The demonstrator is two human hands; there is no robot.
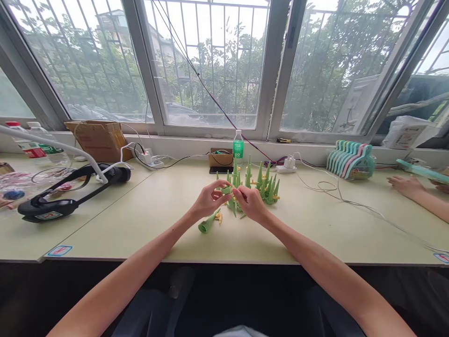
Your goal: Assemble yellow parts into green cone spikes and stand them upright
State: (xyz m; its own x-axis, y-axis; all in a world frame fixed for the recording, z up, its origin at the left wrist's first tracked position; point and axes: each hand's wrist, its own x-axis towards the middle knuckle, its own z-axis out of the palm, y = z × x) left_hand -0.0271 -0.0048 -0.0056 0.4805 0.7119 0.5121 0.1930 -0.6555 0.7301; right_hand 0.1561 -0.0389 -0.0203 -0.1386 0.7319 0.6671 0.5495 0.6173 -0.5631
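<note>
My left hand (210, 199) is closed around a green plastic piece (226, 190) whose round, ring-like end shows between thumb and fingers. Close beside it, my right hand (249, 202) pinches at the right side of that piece; whatever lies between its fingertips is too small to make out. A green hollow cone (206, 224) lies on its side below my left hand, with a small yellow part (219, 216) against it. Behind my hands stand several pointed green cones (270, 189) with yellow parts around their bases. My hands hide some of them.
A bottle of green liquid (238, 147) stands behind the cones, beside a small brown box (220, 159). A black headset (70, 196) lies on the left. Turquoise and pink hangers (351, 160) and loose white cables (336, 187) are on the right, near another person's hand (407, 186).
</note>
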